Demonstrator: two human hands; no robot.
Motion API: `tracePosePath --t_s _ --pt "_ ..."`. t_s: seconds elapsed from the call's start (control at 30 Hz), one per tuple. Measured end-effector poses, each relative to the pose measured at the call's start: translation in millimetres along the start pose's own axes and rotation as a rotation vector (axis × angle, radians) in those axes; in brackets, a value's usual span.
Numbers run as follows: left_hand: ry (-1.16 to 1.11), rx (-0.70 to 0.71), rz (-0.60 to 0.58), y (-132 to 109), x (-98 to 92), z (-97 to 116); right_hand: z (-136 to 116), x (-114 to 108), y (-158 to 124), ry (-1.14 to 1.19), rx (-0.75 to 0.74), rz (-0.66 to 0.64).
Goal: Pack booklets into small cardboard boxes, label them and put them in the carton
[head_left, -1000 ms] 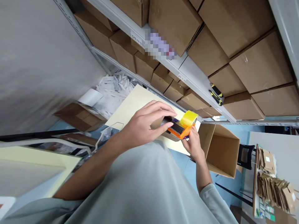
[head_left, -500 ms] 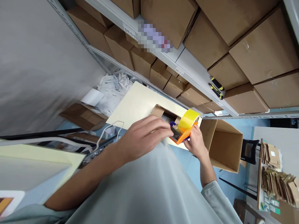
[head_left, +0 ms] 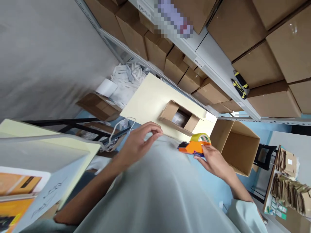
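Observation:
My right hand (head_left: 213, 160) grips an orange tape dispenser (head_left: 194, 147) with a dark front end, carrying a roll of yellow tape (head_left: 201, 137). The dispenser is held just off the near edge of the cream table (head_left: 141, 100). My left hand (head_left: 143, 142) is to the left, apart from the dispenser, thumb and fingertips pinched together; what they hold, if anything, I cannot make out. Beyond both hands, an open cardboard box (head_left: 167, 113) stands on the table, with something clear and shiny inside.
A shelf rack (head_left: 201, 43) full of cardboard boxes runs along the back, with two utility knives (head_left: 239, 89) on its ledge. To the right is a large open carton (head_left: 240, 145). White packets (head_left: 128, 77) are heaped at left, near a white cable (head_left: 113, 132).
My hands have moved apart. The dispenser has gone lower and turned in my right hand; my left hand has drawn left, fingers now pinched. The open box shows more fully.

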State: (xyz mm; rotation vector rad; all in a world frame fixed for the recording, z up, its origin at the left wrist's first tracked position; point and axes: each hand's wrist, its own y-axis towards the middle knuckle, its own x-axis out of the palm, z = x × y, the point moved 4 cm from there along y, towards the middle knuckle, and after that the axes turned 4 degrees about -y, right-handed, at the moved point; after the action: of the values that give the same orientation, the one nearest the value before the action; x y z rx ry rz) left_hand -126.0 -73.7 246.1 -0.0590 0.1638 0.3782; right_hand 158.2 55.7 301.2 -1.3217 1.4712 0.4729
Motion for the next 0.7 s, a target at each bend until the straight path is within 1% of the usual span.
tracePosePath --t_s 0.07,0.13,0.23,0.3,0.4,0.47,0.57,0.7 --pt "-0.092 -0.122 -0.001 2 -6.4 -21 9 -7 -1 0.009 0.020 -0.072" --pt "-0.253 -0.236 -0.024 7 -1.7 -46 20 -17 6 0.046 0.028 -0.149" --pt "-0.564 -0.364 -0.017 19 21.9 -84 46 -38 31 0.124 0.080 -0.258" --pt "-0.704 -0.404 -0.005 28 41.0 -105 63 -55 53 0.205 0.136 -0.363" --pt "-0.824 -0.439 0.024 42 61.5 -125 82 -77 88 0.355 0.219 -0.583" --pt "-0.898 -0.461 0.053 51 67.6 -133 87 -87 110 0.441 0.267 -0.663" --pt "-0.981 -0.486 0.105 64 68.5 -145 91 -90 138 0.527 0.325 -0.707" --pt "-1.035 -0.517 0.140 74 65.1 -162 104 -71 161 0.586 0.404 -0.739"
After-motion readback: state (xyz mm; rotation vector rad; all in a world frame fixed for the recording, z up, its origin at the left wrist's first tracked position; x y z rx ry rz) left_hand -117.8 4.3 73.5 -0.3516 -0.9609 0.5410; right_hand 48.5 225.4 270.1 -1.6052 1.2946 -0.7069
